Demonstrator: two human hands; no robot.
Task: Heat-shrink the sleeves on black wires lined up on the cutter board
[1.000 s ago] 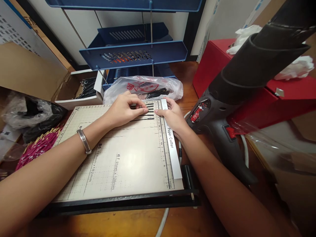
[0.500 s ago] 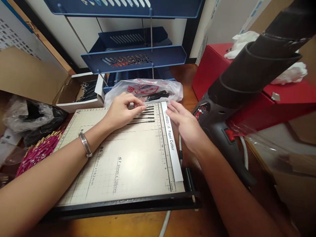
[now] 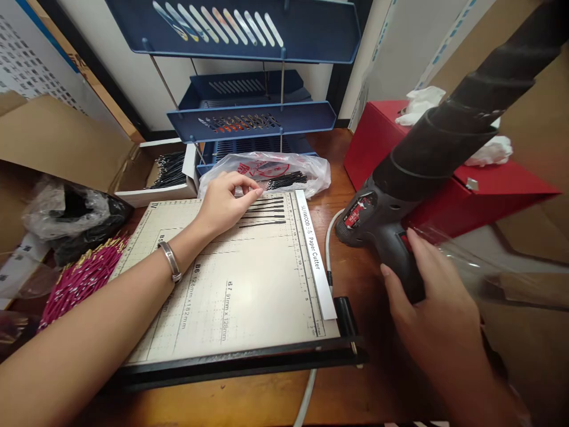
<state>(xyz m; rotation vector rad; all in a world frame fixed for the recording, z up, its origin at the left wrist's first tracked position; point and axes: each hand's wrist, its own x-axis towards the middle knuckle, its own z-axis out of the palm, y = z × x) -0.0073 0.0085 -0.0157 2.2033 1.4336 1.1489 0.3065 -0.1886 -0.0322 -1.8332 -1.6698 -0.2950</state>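
My left hand (image 3: pixel 229 201) rests on the paper cutter (image 3: pixel 262 290) near its far edge. Thumb and forefinger press together over several thin black cords (image 3: pixel 271 214), which lie side by side and run out to the right. Their left ends are hidden under the hand. Thicker dark sections show at the cords' right ends. To the right, my right hand (image 3: pixel 444 308) is round the handle of a black heat gun (image 3: pixel 395 237), with the forefinger by its red switch and the thumb on the near side. The gun's long nozzle points up and right.
A clear plastic bag (image 3: pixel 311 172) with black cords lies behind the cutter. Blue tiered trays (image 3: pixel 249 121) stand beyond. At left are a white box (image 3: pixel 153 193) of black cords and a heap of magenta cords (image 3: pixel 86 276). A red box (image 3: pixel 382 127) stands behind the gun.
My right hand has left the white strip at the cutter's right edge and moved right onto the heat gun's handle. My left hand stays over the cords. The view has shifted slightly.
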